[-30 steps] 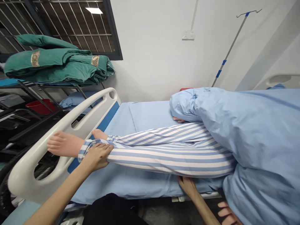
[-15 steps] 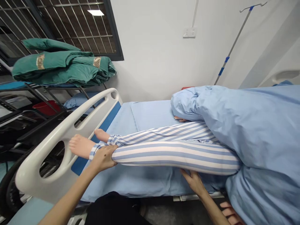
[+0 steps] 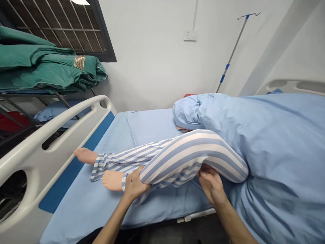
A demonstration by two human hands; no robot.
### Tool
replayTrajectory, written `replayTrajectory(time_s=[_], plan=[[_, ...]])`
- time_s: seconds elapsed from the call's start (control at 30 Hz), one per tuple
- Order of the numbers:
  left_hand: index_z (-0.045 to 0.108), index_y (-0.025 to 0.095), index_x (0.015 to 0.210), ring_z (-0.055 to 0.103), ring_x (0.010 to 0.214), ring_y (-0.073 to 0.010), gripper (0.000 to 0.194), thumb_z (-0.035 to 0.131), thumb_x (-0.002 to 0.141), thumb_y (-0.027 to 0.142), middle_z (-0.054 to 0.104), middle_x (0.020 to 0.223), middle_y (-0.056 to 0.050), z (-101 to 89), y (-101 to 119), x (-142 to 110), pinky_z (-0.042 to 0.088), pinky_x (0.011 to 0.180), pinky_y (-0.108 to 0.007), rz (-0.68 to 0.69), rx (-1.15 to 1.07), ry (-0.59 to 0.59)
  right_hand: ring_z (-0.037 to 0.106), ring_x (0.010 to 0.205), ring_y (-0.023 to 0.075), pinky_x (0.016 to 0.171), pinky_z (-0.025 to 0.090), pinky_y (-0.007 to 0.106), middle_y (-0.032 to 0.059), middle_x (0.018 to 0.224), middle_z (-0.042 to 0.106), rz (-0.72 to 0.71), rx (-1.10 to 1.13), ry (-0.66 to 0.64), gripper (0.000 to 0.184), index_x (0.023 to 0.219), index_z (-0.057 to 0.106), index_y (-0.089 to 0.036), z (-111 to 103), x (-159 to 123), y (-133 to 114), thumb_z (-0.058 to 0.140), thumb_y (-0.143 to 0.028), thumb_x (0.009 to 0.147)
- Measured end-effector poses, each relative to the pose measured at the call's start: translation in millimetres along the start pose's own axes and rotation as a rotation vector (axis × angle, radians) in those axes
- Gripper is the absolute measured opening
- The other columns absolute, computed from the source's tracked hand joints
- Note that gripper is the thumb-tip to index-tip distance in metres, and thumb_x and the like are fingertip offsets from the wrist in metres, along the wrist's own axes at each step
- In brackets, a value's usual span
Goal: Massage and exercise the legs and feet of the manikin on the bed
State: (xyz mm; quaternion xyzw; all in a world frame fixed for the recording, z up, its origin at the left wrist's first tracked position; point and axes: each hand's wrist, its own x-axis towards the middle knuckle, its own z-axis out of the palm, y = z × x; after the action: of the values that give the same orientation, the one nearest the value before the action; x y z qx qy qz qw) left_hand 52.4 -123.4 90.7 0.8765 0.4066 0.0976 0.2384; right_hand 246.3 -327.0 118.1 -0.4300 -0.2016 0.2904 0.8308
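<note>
A figure lies on the bed under a blue quilt (image 3: pixel 266 135), its legs in blue-and-white striped trousers. The near leg (image 3: pixel 177 159) is bent, with its knee raised and its bare foot (image 3: pixel 113 180) resting on the sheet. My left hand (image 3: pixel 134 184) grips that leg's shin just above the ankle. My right hand (image 3: pixel 212 184) is under the knee, its fingers curled up behind the leg. The far leg (image 3: pixel 122 159) lies straight, its bare foot (image 3: pixel 85 156) pointing toward the footboard. A hand (image 3: pixel 182 129) of the lying figure shows at the quilt's edge.
A white bed footboard (image 3: pixel 50 135) with a blue strip stands at the left. Behind it, green folded cloth (image 3: pixel 45 67) lies on a metal rack. An IV pole (image 3: pixel 233 47) stands against the wall at the far side of the bed.
The near leg has gone from lying straight to bent with the knee raised. My left hand has moved from the ankle onto the shin, and my right hand has gone under the knee.
</note>
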Motion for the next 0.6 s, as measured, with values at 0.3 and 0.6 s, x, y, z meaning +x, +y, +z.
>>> replayTrajectory(time_s=[0.3,0.6], plan=[[0.055,0.022,0.096,0.064,0.083,-0.0231,0.037,0.063,0.061,0.028,0.069,0.086,-0.002,9.5,12,-1,0.041,0.068,-0.029,0.028,0.006,-0.031,0.064,0.102,0.0230,0.092,0.051,0.039,0.0019,0.095,0.072,0.003,-0.003,0.019,0.024,0.090,0.071,-0.025,8,0,-14,0.067,-0.022,0.066],[0.052,0.023,0.087,0.066,0.083,-0.0289,0.026,0.059,0.063,0.030,0.070,0.085,-0.006,-35.9,-8,-7,0.043,0.066,-0.033,0.145,0.172,0.016,0.062,0.104,0.0248,0.092,0.051,0.044,0.0025,0.099,0.072,0.014,0.029,0.003,0.004,0.064,0.068,-0.023,4,-6,-7,0.069,-0.022,0.067]])
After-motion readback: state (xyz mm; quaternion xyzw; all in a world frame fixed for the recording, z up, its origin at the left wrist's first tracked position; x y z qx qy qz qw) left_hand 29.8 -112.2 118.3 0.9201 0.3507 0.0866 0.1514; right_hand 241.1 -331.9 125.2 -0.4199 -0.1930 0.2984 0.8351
